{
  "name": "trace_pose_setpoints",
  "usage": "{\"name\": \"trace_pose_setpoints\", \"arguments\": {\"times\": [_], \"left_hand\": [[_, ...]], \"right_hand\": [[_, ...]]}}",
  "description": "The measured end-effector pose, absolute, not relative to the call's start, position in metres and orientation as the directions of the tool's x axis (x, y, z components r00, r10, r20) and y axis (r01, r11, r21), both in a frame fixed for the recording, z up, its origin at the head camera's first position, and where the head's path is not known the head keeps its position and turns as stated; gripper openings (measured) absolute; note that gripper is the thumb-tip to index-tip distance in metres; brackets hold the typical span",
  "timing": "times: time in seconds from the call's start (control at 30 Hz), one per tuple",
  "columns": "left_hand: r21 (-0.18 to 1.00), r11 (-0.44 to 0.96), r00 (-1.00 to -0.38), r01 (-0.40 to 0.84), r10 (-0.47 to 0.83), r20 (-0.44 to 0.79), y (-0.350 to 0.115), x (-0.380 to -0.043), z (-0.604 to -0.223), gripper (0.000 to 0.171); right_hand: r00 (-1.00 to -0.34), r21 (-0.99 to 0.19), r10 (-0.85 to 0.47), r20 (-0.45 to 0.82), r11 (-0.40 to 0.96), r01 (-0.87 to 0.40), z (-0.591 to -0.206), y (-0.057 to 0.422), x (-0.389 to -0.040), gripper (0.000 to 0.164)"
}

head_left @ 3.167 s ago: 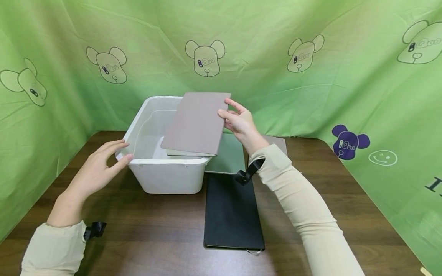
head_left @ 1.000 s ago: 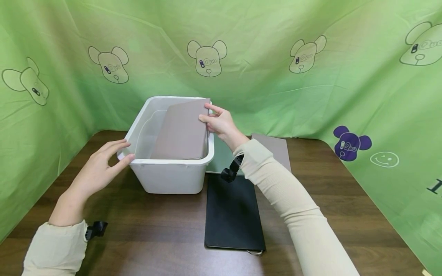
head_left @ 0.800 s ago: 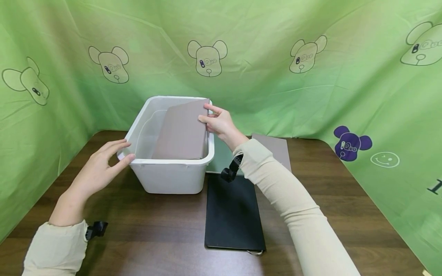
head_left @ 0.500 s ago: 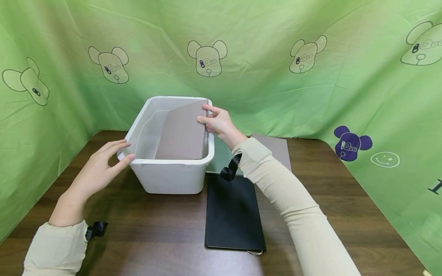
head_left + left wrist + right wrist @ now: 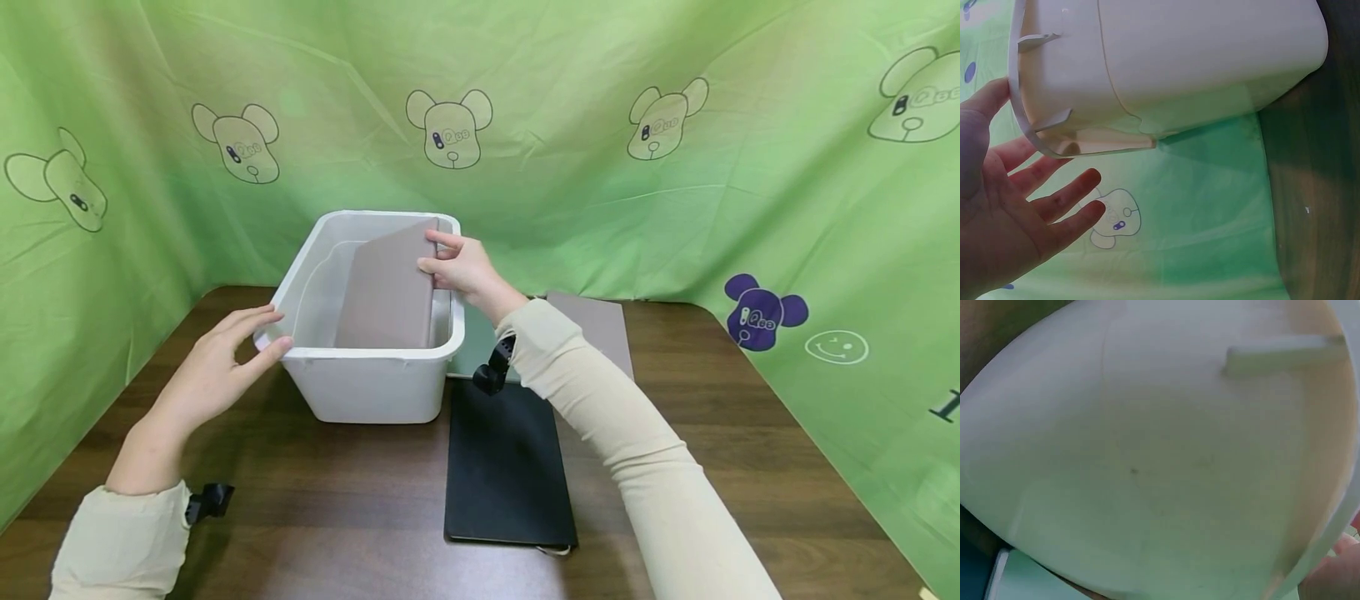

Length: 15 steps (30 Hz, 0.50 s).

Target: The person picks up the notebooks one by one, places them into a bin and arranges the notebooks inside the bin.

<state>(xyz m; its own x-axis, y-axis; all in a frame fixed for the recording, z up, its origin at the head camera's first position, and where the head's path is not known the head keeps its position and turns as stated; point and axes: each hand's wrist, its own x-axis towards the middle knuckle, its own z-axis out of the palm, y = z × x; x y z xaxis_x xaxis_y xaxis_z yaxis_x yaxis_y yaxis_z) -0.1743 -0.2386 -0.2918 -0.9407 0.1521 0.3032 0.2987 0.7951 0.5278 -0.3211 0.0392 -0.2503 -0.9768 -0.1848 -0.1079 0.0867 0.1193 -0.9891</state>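
Note:
Inside a white plastic tub point(image 5: 366, 387), a taupe notebook point(image 5: 386, 287) stands tilted on edge, its lower part hidden by the tub's front wall. My right hand point(image 5: 467, 268) pinches the notebook's upper right edge between thumb and fingers, just inside the tub's right rim. With fingers spread and nearly straight, my left hand point(image 5: 213, 362) touches the tub's near left corner; the left wrist view shows thumb and fingers of the left hand point(image 5: 1022, 200) at the rim. The right wrist view is mostly filled by the tub's outer wall point(image 5: 1166, 450), with a bit of the right hand point(image 5: 1335, 575) at the edge.
A black notebook point(image 5: 510, 467) lies on the wooden table point(image 5: 337, 517) right of the tub. Behind it are a green notebook point(image 5: 480, 342) and a flat taupe item point(image 5: 596, 325), both partly covered by the right arm. A green printed curtain point(image 5: 555, 183) surrounds the table.
My right hand has brought the taupe notebook left and down from above the tub's right rim into the tub, lately tipping it more upright. The left hand has stayed at the corner.

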Motion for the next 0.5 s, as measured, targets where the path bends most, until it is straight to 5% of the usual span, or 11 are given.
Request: {"name": "trace_pose_setpoints", "arguments": {"times": [0.2, 0.5], "left_hand": [[0.539, 0.793, -0.947, 0.284, 0.144, 0.287, -0.239, -0.174, -0.292, 0.053], [0.534, 0.792, -0.943, 0.296, 0.153, 0.296, -0.241, -0.175, -0.291, 0.052]], "right_hand": [[-0.937, -0.978, -0.301, -0.176, 0.162, 0.131, -0.239, 0.051, -0.318, 0.068], [-0.93, -0.978, -0.315, -0.191, 0.145, 0.151, -0.235, 0.066, -0.317, 0.05]]}}
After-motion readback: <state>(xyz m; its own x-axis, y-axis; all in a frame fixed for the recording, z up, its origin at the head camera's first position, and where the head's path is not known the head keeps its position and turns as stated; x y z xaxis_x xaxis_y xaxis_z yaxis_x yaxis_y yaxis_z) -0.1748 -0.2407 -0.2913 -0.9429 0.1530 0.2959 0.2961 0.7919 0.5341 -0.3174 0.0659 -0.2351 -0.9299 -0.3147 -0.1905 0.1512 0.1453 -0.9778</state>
